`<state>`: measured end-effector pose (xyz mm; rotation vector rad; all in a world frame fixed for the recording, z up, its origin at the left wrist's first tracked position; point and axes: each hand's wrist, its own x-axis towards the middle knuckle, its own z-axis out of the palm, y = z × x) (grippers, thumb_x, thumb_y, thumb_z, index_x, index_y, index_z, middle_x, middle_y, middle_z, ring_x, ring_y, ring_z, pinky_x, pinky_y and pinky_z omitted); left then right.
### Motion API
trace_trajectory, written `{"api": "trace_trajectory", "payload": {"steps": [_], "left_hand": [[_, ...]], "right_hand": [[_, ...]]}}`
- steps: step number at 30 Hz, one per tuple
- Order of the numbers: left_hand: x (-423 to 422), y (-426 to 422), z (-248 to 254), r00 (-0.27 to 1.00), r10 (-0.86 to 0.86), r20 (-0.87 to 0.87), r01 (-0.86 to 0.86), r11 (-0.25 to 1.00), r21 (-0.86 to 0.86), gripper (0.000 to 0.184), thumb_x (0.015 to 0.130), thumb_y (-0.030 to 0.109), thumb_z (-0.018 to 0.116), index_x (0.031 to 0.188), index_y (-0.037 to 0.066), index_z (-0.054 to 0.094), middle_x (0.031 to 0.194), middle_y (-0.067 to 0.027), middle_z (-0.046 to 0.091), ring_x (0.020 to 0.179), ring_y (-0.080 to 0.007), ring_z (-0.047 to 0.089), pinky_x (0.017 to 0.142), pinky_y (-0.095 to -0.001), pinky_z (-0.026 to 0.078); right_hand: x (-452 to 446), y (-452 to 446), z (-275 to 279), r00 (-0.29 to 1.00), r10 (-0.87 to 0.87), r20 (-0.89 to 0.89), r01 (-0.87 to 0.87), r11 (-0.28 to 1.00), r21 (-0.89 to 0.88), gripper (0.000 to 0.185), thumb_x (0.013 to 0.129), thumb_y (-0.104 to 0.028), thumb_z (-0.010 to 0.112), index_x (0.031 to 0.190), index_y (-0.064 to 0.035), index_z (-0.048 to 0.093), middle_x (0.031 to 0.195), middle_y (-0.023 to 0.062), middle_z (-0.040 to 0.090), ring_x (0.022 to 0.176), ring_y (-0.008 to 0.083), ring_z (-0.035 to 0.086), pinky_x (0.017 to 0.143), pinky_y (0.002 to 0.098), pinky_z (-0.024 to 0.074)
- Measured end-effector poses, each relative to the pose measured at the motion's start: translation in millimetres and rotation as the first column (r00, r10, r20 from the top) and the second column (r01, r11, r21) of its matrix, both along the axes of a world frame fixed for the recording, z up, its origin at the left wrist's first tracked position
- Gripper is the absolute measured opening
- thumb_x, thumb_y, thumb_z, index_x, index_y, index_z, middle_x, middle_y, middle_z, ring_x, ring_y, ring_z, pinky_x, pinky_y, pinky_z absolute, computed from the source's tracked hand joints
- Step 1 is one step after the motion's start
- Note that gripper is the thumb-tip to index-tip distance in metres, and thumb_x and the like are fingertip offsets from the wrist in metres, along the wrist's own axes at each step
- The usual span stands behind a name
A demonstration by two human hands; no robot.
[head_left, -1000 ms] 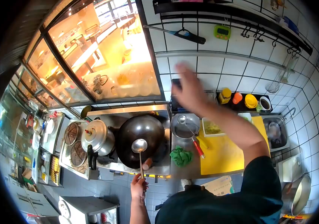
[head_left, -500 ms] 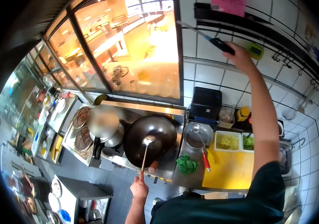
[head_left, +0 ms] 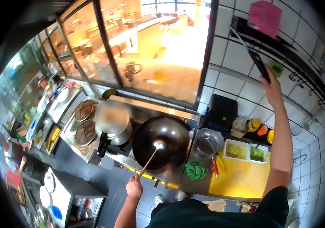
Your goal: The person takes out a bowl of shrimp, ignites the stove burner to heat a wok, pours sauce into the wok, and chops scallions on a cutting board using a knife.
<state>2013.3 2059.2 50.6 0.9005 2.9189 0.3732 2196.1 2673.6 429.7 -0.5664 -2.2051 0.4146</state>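
Note:
My left hand [head_left: 134, 187] is closed around the wooden handle of a ladle [head_left: 148, 163]. The ladle's metal bowl rests low in a large dark wok [head_left: 145, 133], which holds no visible food. My right hand [head_left: 272, 89] is raised to the tiled wall, gripping the black handle of what looks like a long-necked lighter [head_left: 259, 64]. Its thin metal tip points up and left, overlapping the left end of a black wall rack [head_left: 284, 49]; whether they touch I cannot tell. A green timer [head_left: 276, 69] sits on the wall just above that hand.
Left of the wok stands a tall pot [head_left: 118, 131], steam blurring its top. To the right are a metal pan [head_left: 204, 146], a green cloth [head_left: 196, 171], a yellow board [head_left: 238, 182] and two white tubs [head_left: 235, 156] of chopped food. A co-worker [head_left: 27, 163] stands far left.
The view has swung, shifting the scene rightward. My right hand has moved right along the wall, and the lighter is steeper. The ladle handle leans more; its bowl stays in the wok.

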Motion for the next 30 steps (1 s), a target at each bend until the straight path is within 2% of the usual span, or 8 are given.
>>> {"api": "trace_trajectory", "payload": {"steps": [4,5,9,21,22,25,26,30], "left_hand": [[-8.5,-2.1,1.2,1.000,-0.025,0.010,0.025,1.000,0.000,0.031,0.088,0.005,0.057,0.119,0.005,0.061,0.101,-0.0178,0.064,0.089,-0.0394,0.067,0.074,-0.0485,0.057],[-10.3,-2.6,1.3,1.000,-0.022,0.002,0.022,1.000,-0.014,0.031,0.088,0.005,0.057,0.119,0.005,0.061,0.101,-0.0179,0.064,0.089,-0.0394,0.067,0.074,-0.0484,0.056],[-16.1,-5.5,-0.3,1.000,-0.030,-0.002,0.030,1.000,-0.008,0.034,0.088,0.004,0.057,0.121,0.005,0.062,0.100,-0.0176,0.063,0.090,-0.0388,0.067,0.074,-0.0477,0.056],[-15.1,-11.4,4.5,1.000,-0.012,-0.007,0.012,0.998,0.059,0.048,0.085,0.009,0.064,0.132,0.001,0.057,0.105,-0.0163,0.063,0.097,-0.0370,0.065,0.080,-0.0470,0.055],[-12.6,-9.8,8.5,0.997,0.016,0.080,-0.019,0.999,0.033,0.062,0.082,0.014,0.070,0.139,0.001,0.052,0.116,-0.0185,0.060,0.110,-0.0388,0.060,0.092,-0.0506,0.050],[-0.4,-1.5,24.7,0.986,-0.022,-0.167,0.028,0.999,0.033,0.072,0.079,0.020,0.075,0.143,0.000,0.047,0.132,-0.0236,0.054,0.128,-0.0438,0.050,0.106,-0.0563,0.041],[0.4,-1.5,20.7,0.990,-0.035,-0.134,0.044,0.997,0.066,0.078,0.079,0.023,0.077,0.145,-0.002,0.045,0.143,-0.0288,0.045,0.139,-0.0502,0.036,0.116,-0.0625,0.028],[17.7,11.5,49.3,0.951,-0.110,-0.288,0.157,0.977,0.144,0.069,0.076,0.019,0.076,0.138,-0.001,0.051,0.142,-0.0327,0.042,0.138,-0.0557,0.034,0.116,-0.0698,0.025]], "right_hand": [[2.5,31.9,11.4,0.999,0.019,0.048,-0.029,0.979,0.203,0.054,0.091,0.004,0.058,0.142,-0.0129,0.053,0.133,0.0194,0.062,0.123,0.0369,0.060,0.104,0.0388,0.0464],[-0.2,23.0,20.7,0.987,-0.119,0.109,0.097,0.977,0.187,0.053,0.089,0.006,0.057,0.138,-0.0141,0.055,0.127,0.0209,0.063,0.119,0.0406,0.060,0.102,0.0416,0.0471],[-12.8,33.8,33.1,0.954,-0.227,0.195,0.145,0.921,0.361,0.053,0.089,0.007,0.055,0.136,-0.0158,0.054,0.127,0.0201,0.063,0.123,0.0402,0.058,0.104,0.0436,0.0469],[-43.6,30.4,55.3,0.987,-0.071,0.147,0.045,0.983,0.175,0.050,0.095,-0.001,0.059,0.142,-0.0149,0.052,0.139,0.0189,0.060,0.131,0.0345,0.056,0.109,0.0393,0.0438],[-43.6,26.3,56.8,0.987,-0.072,0.141,0.047,0.984,0.173,0.051,0.095,-0.001,0.059,0.143,-0.0150,0.052,0.140,0.0189,0.059,0.132,0.0345,0.056,0.109,0.0391,0.0438],[-43.7,31.5,56.9,0.991,-0.035,0.130,0.005,0.975,0.220,0.053,0.096,-0.001,0.058,0.146,-0.0139,0.049,0.143,0.0177,0.058,0.133,0.0341,0.054,0.109,0.0388,0.0439],[-42.4,32.9,56.2,0.991,-0.047,0.127,0.017,0.974,0.226,0.053,0.096,-0.001,0.058,0.146,-0.0135,0.049,0.143,0.0174,0.058,0.133,0.0338,0.054,0.109,0.0388,0.0437],[-33.5,26.1,55.5,0.992,-0.021,0.123,0.007,0.993,0.114,0.057,0.095,0.002,0.058,0.149,-0.0096,0.046,0.149,0.0132,0.055,0.138,0.0280,0.052,0.112,0.0371,0.0418]]}}
